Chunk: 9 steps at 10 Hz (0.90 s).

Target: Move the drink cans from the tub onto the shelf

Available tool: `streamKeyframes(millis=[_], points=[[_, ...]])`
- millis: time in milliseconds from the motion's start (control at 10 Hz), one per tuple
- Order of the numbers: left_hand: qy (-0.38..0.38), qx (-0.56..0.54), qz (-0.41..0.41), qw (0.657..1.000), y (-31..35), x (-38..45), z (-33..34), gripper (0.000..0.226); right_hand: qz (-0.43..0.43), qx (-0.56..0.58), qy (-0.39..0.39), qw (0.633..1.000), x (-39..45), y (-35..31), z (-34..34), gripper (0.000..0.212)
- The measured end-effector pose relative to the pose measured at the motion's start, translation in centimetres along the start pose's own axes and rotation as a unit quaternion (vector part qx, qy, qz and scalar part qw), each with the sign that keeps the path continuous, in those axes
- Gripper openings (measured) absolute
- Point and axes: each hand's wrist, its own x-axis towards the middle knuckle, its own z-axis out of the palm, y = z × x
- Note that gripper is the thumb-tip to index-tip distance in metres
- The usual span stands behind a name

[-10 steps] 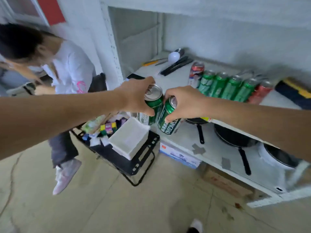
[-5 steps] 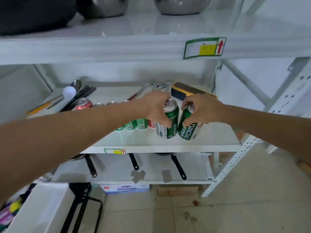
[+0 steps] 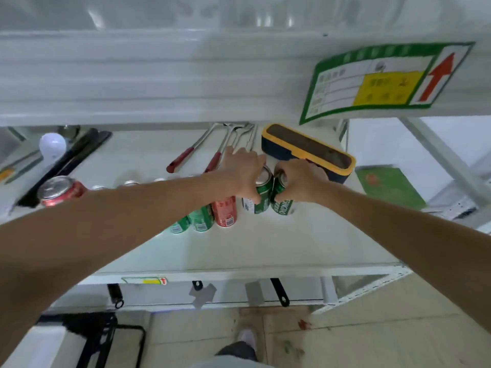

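Note:
My left hand point(image 3: 243, 172) grips a green can point(image 3: 261, 197) from above, and my right hand point(image 3: 299, 181) grips a second green can point(image 3: 283, 201) right beside it. Both cans stand upright on the white shelf point(image 3: 265, 245), touching each other at the right end of a row. Left of them stand a red can point(image 3: 225, 213) and green cans point(image 3: 202, 220), partly hidden behind my left forearm. Another red can point(image 3: 59, 189) stands at the row's far left. The white tub point(image 3: 34, 349) shows at the bottom left corner.
A blue and yellow box point(image 3: 308, 152) lies just behind my hands. Red-handled tongs point(image 3: 196, 150), a white bulb point(image 3: 52, 144) and black tools lie at the shelf's back. A green booklet point(image 3: 390, 187) lies at the right. The upper shelf beam point(image 3: 159, 78) hangs close overhead. Pan handles hang below.
Both hands carried the two green cans from the tub up and deeper onto the shelf, setting them at the right end of the row. The camera has moved in close under the upper shelf.

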Motion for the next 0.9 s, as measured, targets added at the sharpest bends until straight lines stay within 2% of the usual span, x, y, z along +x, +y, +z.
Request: streamKeyframes(millis=[200,300,400,500,600,700,800,900], points=[[-0.064,-0.011,0.043,0.997,-1.2,2.0,3.1,0.071,-0.068,-0.04,-0.067,0.995,2.1,0.9,2.4,0.059],[-0.086,0.016,0.081,0.993,-0.8,2.1,4.3,0.079,-0.074,-0.036,-0.086,0.993,1.6,1.5,3.6,0.078],[-0.08,0.066,0.099,0.99,-0.8,1.6,5.0,0.085,-0.068,-0.012,-0.079,0.995,1.1,1.7,3.6,0.093],[-0.068,0.107,0.079,0.989,-0.6,0.4,5.1,0.093,-0.047,0.007,-0.076,0.996,0.0,1.6,3.6,0.098],[-0.036,0.089,0.034,0.995,-0.3,-2.1,4.9,0.101,-0.033,0.009,-0.03,0.999,-2.1,1.0,4.1,0.095],[0.036,0.061,-0.004,0.997,-0.4,-5.8,4.2,0.094,-0.052,-0.064,0.088,0.993,-5.0,0.3,3.2,0.079],[0.094,0.064,-0.024,0.993,-0.8,-10.9,2.6,0.079,-0.099,-0.114,0.126,0.98,-8.2,-0.3,1.2,0.067],[0.095,0.094,-0.093,0.987,-1.8,-15.6,0.8,0.073,-0.105,-0.148,0.096,0.979,-11.0,-1.0,-1.0,0.057]])
